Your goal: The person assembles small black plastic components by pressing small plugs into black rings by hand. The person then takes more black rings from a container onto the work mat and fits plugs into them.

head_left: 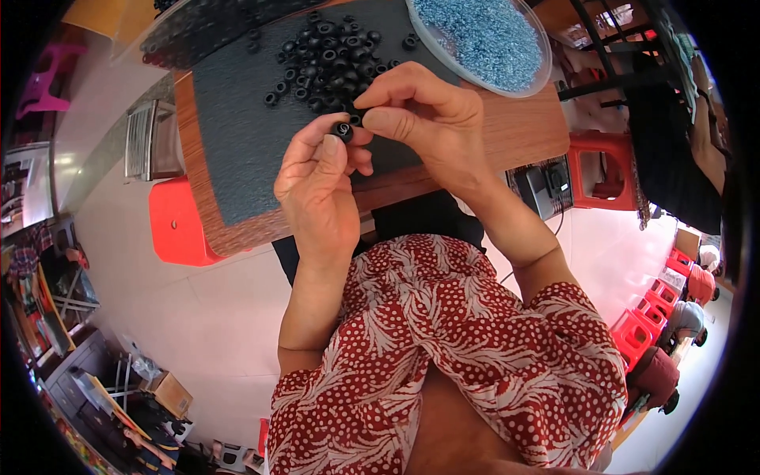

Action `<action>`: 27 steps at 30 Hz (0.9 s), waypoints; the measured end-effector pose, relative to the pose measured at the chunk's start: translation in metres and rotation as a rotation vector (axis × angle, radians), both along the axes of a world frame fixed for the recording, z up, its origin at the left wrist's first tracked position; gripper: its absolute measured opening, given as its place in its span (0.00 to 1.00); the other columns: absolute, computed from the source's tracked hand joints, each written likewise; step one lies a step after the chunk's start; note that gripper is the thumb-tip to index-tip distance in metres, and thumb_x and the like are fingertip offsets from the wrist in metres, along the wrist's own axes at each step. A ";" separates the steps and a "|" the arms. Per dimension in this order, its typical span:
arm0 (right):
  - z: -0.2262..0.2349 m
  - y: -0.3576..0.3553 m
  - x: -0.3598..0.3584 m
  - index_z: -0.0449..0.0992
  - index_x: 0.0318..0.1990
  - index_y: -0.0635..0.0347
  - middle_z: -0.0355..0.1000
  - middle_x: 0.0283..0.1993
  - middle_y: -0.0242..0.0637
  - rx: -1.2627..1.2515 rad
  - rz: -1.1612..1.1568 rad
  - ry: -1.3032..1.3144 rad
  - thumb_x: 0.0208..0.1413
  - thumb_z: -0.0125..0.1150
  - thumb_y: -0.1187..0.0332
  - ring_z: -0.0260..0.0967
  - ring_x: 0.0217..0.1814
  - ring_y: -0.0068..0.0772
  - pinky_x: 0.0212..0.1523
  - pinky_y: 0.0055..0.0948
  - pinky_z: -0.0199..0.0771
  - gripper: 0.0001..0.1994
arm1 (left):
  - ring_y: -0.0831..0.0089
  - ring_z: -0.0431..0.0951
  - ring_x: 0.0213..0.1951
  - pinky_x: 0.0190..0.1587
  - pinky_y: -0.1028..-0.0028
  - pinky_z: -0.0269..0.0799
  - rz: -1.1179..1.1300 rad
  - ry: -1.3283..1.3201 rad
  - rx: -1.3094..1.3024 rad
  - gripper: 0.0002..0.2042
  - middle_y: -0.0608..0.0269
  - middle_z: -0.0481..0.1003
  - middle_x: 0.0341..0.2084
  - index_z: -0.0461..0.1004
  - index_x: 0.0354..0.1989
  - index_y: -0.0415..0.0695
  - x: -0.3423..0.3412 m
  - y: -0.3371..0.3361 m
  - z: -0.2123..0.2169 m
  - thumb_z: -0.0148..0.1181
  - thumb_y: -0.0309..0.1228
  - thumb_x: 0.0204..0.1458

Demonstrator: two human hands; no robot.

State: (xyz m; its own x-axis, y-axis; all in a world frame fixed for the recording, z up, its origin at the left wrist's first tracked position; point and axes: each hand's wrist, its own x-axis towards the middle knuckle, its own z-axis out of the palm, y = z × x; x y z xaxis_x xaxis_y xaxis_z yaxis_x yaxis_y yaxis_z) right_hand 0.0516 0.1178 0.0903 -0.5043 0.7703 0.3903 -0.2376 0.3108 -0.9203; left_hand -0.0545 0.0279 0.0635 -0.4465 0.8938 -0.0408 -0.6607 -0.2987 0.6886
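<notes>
My left hand [322, 186] pinches a small black round cap-like piece [342, 131] between thumb and fingertips, its marked round end turned up. Close beside it, my right hand [423, 119] has thumb and forefinger pressed together on a second small black piece [355, 121], which shows a hollow opening. The two pieces are nearly touching; whether they meet cannot be told. Just beyond my hands lies a loose pile of black hollow pieces [336, 59] on a dark grey mat [237, 119].
A clear round tub [541, 79] of pale blue beads [483, 39] stands at the table's far right. A clear plastic container [214, 36] is at the far left. Red stools [178, 222] flank the wooden table [522, 127]. Other people [657, 376] sit in the background at right.
</notes>
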 end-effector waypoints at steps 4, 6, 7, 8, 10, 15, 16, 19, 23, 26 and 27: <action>0.002 -0.001 0.000 0.74 0.35 0.68 0.72 0.30 0.33 -0.370 0.126 0.124 0.48 0.58 0.79 0.70 0.28 0.18 0.30 0.18 0.71 0.05 | 0.75 0.74 0.29 0.32 0.77 0.68 -0.018 -0.025 -0.007 0.11 0.56 0.75 0.32 0.69 0.44 0.34 0.004 0.001 0.002 0.53 0.25 0.54; 0.001 -0.002 0.001 0.74 0.35 0.68 0.72 0.30 0.34 -0.370 0.116 0.112 0.49 0.58 0.79 0.69 0.28 0.19 0.30 0.18 0.71 0.06 | 0.75 0.74 0.29 0.32 0.77 0.69 -0.005 0.018 -0.008 0.11 0.57 0.75 0.32 0.69 0.44 0.33 0.006 0.002 0.003 0.53 0.25 0.54; 0.001 -0.002 0.002 0.74 0.36 0.68 0.72 0.29 0.35 -0.369 0.107 0.100 0.49 0.58 0.79 0.69 0.28 0.20 0.29 0.19 0.71 0.06 | 0.76 0.74 0.29 0.32 0.78 0.69 0.009 0.063 -0.010 0.11 0.57 0.75 0.31 0.69 0.44 0.33 0.007 0.002 0.004 0.53 0.25 0.54; 0.001 -0.004 0.002 0.74 0.36 0.68 0.72 0.29 0.35 -0.369 0.108 0.098 0.49 0.58 0.79 0.69 0.28 0.20 0.29 0.19 0.71 0.06 | 0.76 0.74 0.29 0.32 0.78 0.69 0.011 0.061 -0.010 0.11 0.57 0.75 0.31 0.69 0.44 0.33 0.008 0.002 0.005 0.53 0.25 0.54; 0.003 -0.007 0.003 0.73 0.36 0.69 0.72 0.29 0.35 -0.367 0.094 0.093 0.49 0.58 0.80 0.69 0.28 0.21 0.29 0.20 0.72 0.06 | 0.76 0.74 0.29 0.32 0.78 0.69 0.037 0.063 -0.033 0.12 0.58 0.75 0.31 0.69 0.44 0.32 0.009 0.002 0.006 0.54 0.25 0.53; 0.004 -0.006 0.009 0.74 0.36 0.69 0.71 0.32 0.36 -0.320 0.126 0.042 0.48 0.57 0.82 0.70 0.30 0.24 0.31 0.21 0.72 0.07 | 0.77 0.73 0.29 0.31 0.78 0.70 0.085 0.152 -0.044 0.12 0.58 0.74 0.31 0.70 0.44 0.32 0.012 0.000 0.005 0.55 0.25 0.53; 0.003 -0.005 0.011 0.74 0.36 0.69 0.71 0.35 0.37 -0.279 0.130 -0.003 0.47 0.57 0.83 0.72 0.32 0.26 0.35 0.21 0.73 0.07 | 0.77 0.73 0.29 0.31 0.79 0.70 0.086 0.156 -0.046 0.12 0.58 0.74 0.31 0.70 0.43 0.32 0.012 0.000 0.004 0.55 0.25 0.53; 0.000 -0.005 0.011 0.75 0.33 0.68 0.71 0.32 0.34 -0.211 0.075 -0.011 0.46 0.58 0.82 0.69 0.32 0.19 0.31 0.18 0.71 0.06 | 0.77 0.73 0.28 0.30 0.80 0.69 0.063 0.202 -0.047 0.12 0.58 0.74 0.31 0.70 0.43 0.32 0.011 -0.001 0.003 0.55 0.25 0.53; 0.003 -0.003 0.014 0.75 0.32 0.67 0.70 0.32 0.33 -0.151 0.069 -0.068 0.46 0.58 0.82 0.70 0.32 0.20 0.32 0.17 0.71 0.06 | 0.77 0.73 0.28 0.30 0.80 0.69 0.058 0.155 -0.072 0.11 0.57 0.74 0.30 0.70 0.42 0.31 0.013 -0.001 0.004 0.54 0.26 0.53; 0.005 -0.002 0.017 0.75 0.32 0.67 0.69 0.31 0.34 -0.027 0.060 -0.136 0.46 0.58 0.82 0.70 0.31 0.21 0.32 0.18 0.71 0.05 | 0.77 0.73 0.28 0.30 0.80 0.70 0.031 0.193 -0.064 0.11 0.56 0.75 0.29 0.70 0.42 0.31 0.013 -0.001 0.004 0.54 0.26 0.54; 0.006 -0.002 0.017 0.75 0.32 0.66 0.69 0.31 0.34 0.017 0.049 -0.133 0.46 0.58 0.82 0.70 0.31 0.22 0.32 0.19 0.71 0.05 | 0.77 0.73 0.28 0.30 0.80 0.70 0.019 0.171 -0.070 0.11 0.56 0.75 0.29 0.70 0.42 0.31 0.013 -0.001 0.004 0.54 0.26 0.53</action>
State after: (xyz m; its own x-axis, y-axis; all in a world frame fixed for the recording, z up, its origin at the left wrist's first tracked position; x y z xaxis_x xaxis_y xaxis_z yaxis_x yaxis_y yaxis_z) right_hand 0.0685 0.1159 0.0962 -0.5893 0.7375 0.3300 -0.1290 0.3173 -0.9395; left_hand -0.0412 0.0271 0.0679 -0.4690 0.8828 -0.0252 -0.5273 -0.2570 0.8099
